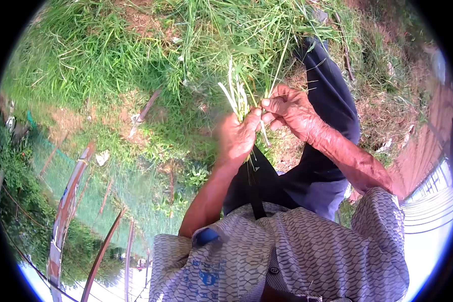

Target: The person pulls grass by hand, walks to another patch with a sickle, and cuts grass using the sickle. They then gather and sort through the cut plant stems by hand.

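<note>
A small bunch of pale green and whitish stems [240, 101] stands up out of my left hand [237, 138], whose fingers are closed round it. Close beside it, almost touching at the thumbs, my right hand [296, 115] pinches a thin green grass stalk [280, 68] between thumb and fingers. The stalk's upper part rises toward the grass beyond. A pale stem end [264, 135] hangs below the two hands. Part of the left hand's outer edge is blurred, and its fingertips are hidden behind the bunch.
Thick green grass [110, 65] covers the ground ahead, with bare soil patches. My dark-trousered leg [332, 95] is bent at the right. Wooden poles [65, 211] and green netting [151, 221] stand at the left. A stick [147, 108] lies in the grass.
</note>
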Action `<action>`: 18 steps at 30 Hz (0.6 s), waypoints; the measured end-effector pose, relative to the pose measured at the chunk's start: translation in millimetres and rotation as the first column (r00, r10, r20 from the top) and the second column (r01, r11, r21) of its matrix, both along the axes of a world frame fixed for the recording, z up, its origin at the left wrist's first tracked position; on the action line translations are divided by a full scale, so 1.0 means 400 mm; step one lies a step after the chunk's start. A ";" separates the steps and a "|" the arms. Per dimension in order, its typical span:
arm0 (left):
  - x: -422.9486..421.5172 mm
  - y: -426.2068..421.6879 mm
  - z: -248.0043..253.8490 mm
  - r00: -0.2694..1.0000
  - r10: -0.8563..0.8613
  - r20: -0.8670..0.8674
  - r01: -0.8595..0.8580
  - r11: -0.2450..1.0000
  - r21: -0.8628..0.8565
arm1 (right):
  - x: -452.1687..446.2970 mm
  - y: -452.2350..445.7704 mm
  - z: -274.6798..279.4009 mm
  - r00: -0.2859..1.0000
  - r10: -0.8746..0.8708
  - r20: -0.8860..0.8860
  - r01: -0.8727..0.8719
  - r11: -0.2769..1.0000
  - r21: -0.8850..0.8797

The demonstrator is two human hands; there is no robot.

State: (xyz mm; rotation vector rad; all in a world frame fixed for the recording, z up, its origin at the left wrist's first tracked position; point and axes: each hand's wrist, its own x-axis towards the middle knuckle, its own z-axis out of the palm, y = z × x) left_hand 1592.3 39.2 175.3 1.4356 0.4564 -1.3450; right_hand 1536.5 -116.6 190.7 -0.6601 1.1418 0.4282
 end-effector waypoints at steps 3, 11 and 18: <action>0.005 -0.009 0.032 0.965 -0.130 0.227 0.122 0.991 0.048 | -0.009 0.025 0.020 0.999 0.024 -0.027 -0.027 0.994 -0.107; 0.005 0.059 -0.044 0.871 -0.078 0.485 0.016 0.991 0.130 | -0.032 -0.003 0.006 0.985 -0.173 0.022 0.169 0.910 -0.378; 0.077 0.104 -0.054 0.920 -0.192 0.342 0.145 0.977 0.158 | -0.066 -0.095 -0.008 0.950 -0.312 0.013 0.291 0.872 -0.393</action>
